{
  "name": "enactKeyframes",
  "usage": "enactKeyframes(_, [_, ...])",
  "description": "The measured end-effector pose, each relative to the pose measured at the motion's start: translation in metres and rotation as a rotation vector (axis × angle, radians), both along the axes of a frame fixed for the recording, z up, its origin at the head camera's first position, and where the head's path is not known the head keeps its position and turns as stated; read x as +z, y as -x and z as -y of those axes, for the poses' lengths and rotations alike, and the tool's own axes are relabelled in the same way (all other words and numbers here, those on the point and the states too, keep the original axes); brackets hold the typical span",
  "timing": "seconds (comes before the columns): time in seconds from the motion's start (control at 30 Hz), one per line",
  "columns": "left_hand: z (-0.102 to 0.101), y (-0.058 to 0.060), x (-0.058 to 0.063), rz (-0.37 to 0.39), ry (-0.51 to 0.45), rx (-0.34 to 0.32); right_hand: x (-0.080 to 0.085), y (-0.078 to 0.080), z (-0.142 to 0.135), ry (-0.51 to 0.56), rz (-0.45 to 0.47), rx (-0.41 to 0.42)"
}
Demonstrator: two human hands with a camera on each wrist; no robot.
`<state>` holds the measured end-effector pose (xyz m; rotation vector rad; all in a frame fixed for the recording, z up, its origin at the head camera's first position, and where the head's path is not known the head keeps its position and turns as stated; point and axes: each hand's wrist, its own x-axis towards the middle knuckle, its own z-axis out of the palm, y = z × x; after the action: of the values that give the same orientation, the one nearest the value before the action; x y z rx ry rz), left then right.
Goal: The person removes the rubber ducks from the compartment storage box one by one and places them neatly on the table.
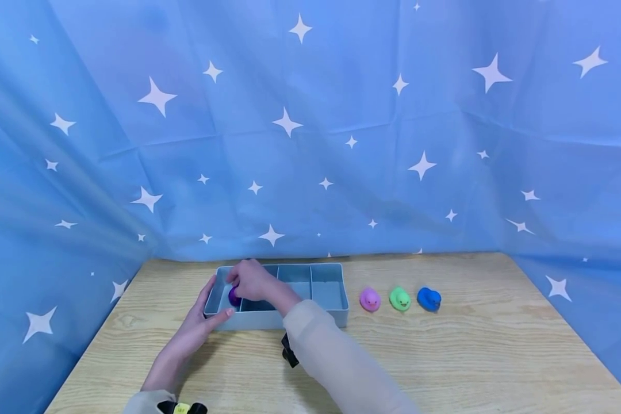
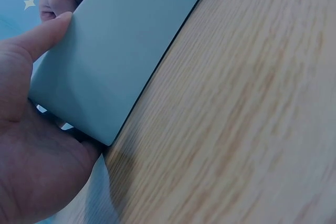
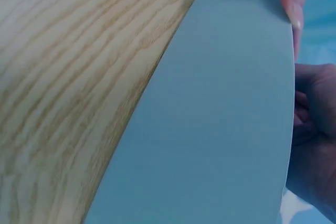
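A grey-blue divided box (image 1: 261, 321) stands on the table, its compartments side by side. My left hand (image 1: 196, 326) holds its left end, thumb at the front rim and fingers along the side wall. In the left wrist view that thumb tip presses near the top edge of the box wall (image 2: 121, 51). Reaching over the front wall, my right hand (image 1: 255, 282) has its fingers round a small rounded purple toy (image 1: 234, 296) inside the leftmost compartment. The fingers cover part of the toy. From the right wrist, the box wall hides it.
Right of the box, a pink toy duck (image 1: 370, 300), a green toy duck (image 1: 400, 299) and a blue toy duck (image 1: 429, 299) sit in a row. A blue star-patterned cloth (image 1: 341, 161) hangs behind and beside the wooden table (image 1: 476, 356).
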<state>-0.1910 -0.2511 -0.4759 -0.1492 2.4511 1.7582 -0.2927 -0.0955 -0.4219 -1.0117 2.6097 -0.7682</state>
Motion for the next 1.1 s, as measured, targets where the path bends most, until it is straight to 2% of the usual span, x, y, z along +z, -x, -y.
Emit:
enactKeyframes(0.17, [0.001, 0.000, -0.002, -0.012, -0.008, -0.003, -0.001, -0.005, 0.004, -0.005, -0.024, -0.032])
enactKeyframes(0.33, [0.000, 0.001, -0.003, -0.027, -0.023, -0.016, -0.001, -0.010, 0.007, -0.064, -0.067, -0.069])
enactKeyframes(0.47, [-0.001, 0.000, -0.003, -0.045, -0.040, -0.026, -0.001, -0.011, 0.007, -0.140, -0.135, -0.022])
enactKeyframes(0.57, [-0.001, -0.001, -0.003, -0.062, -0.056, -0.033, -0.003, -0.009, 0.006, -0.158, -0.185, 0.034])
enactKeyframes(0.73, [-0.001, 0.000, -0.003, -0.077, -0.068, -0.036, -0.010, -0.006, 0.003, -0.100, -0.190, 0.091])
enactKeyframes(1.1, [0.001, -0.001, -0.003, -0.062, -0.040, -0.024, -0.018, 0.000, 0.000, 0.042, -0.134, 0.131])
